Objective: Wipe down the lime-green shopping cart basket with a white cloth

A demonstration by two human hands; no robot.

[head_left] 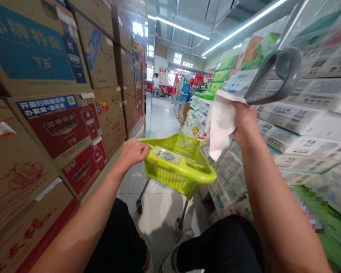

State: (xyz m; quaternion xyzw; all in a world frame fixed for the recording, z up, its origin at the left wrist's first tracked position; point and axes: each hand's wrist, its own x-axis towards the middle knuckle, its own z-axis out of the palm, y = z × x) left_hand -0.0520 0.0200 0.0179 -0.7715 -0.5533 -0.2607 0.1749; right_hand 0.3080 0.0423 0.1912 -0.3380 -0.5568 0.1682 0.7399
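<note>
My left hand (133,151) is wrapped round the left end of the handle rim of a yellow-green shopping cart (170,178). The cart has a perforated plastic basket and a label panel along its handle. Raised to the right of it, my right hand (244,117) is closed on a white cloth (223,121), which hangs down from the fingers. A grey loop-shaped handle (287,81) is right above this hand. Whether the fingers also grip the loop I cannot tell, and what it belongs to does not show clearly.
Stacked cardboard boxes (45,49) line the left side. Packs of wrapped paper goods (309,117) are piled high on the right. The tiled aisle (165,113) runs ahead between them, with a seated person (156,81) far off. My legs are below the cart.
</note>
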